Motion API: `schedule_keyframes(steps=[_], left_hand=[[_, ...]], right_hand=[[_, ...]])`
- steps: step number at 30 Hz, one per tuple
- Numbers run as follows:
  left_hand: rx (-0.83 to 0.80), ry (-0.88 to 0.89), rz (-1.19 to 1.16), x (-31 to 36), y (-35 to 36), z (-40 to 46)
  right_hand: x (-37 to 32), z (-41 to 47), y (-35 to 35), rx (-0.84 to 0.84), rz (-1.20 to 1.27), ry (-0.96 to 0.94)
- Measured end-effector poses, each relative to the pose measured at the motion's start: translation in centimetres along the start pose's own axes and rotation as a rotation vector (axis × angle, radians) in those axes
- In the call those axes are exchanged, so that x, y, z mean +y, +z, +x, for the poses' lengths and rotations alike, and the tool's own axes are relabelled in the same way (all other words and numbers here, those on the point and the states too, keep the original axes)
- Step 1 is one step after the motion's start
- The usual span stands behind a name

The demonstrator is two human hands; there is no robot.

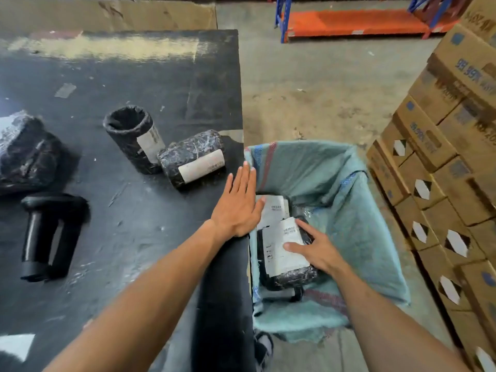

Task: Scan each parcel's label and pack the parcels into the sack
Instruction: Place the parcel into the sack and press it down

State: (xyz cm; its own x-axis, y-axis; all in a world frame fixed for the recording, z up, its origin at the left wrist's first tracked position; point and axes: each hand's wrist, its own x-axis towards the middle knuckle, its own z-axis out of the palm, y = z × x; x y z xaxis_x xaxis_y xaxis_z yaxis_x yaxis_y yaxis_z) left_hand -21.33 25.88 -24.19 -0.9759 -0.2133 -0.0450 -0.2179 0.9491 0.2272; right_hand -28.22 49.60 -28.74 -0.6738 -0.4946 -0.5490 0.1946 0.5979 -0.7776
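Note:
A green woven sack [357, 210] stands open beside the black table [134, 81]. Inside it lie black-wrapped parcels with white labels. My right hand [314, 248] grips the top parcel [287, 253] in the sack, thumb on its label. Another labelled parcel [273, 209] lies under and behind it. My left hand [239, 202] rests flat, fingers straight, on the table's right edge at the sack's rim. On the table lie a labelled cylinder parcel [134, 138], a labelled roll parcel [193, 159], a bulky parcel [24, 151] at far left, and a black handheld scanner [51, 234].
Stacked cardboard boxes [440, 162] rise close to the right of the sack. Concrete floor [308, 89] lies beyond the table, with an orange and blue rack [354, 21] at the back. A cardboard sheet [107, 12] lies behind the table.

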Motion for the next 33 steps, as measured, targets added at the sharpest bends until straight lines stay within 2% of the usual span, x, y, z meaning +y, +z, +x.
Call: schedule_keyframes(steps=[5, 8, 13, 15, 17, 20, 24, 33], left_hand=[[-0.009, -0.012, 0.019, 0.0, 0.5, -0.1], [0.004, -0.011, 0.026, 0.0, 0.5, -0.1], [0.006, -0.008, 0.038, 0.1, 0.5, -0.2], [0.005, -0.005, 0.036, 0.1, 0.5, -0.2], [0.012, -0.001, 0.035, 0.0, 0.6, -0.2], [0.028, 0.007, 0.034, -0.1, 0.8, -0.2], [0.038, 0.011, 0.038, -0.1, 0.8, -0.2], [0.034, 0.015, 0.060, 0.0, 0.9, -0.1]], right_hand=[[1.8, 0.8, 3.2, -0.057, -0.042, 0.065], [3.1, 1.3, 3.9, -0.151, -0.125, 0.094], [4.6, 2.5, 5.2, -0.346, -0.522, 0.207], [4.3, 2.6, 6.0, -0.339, -0.645, 0.279], [4.5, 2.8, 6.7, -0.277, -0.823, 0.255], [4.7, 3.3, 7.0, -0.266, -1.005, 0.114], [5.3, 4.5, 8.2, -0.322, -1.037, 0.052], [5.8, 5.9, 9.1, -0.349, -1.035, 0.134]])
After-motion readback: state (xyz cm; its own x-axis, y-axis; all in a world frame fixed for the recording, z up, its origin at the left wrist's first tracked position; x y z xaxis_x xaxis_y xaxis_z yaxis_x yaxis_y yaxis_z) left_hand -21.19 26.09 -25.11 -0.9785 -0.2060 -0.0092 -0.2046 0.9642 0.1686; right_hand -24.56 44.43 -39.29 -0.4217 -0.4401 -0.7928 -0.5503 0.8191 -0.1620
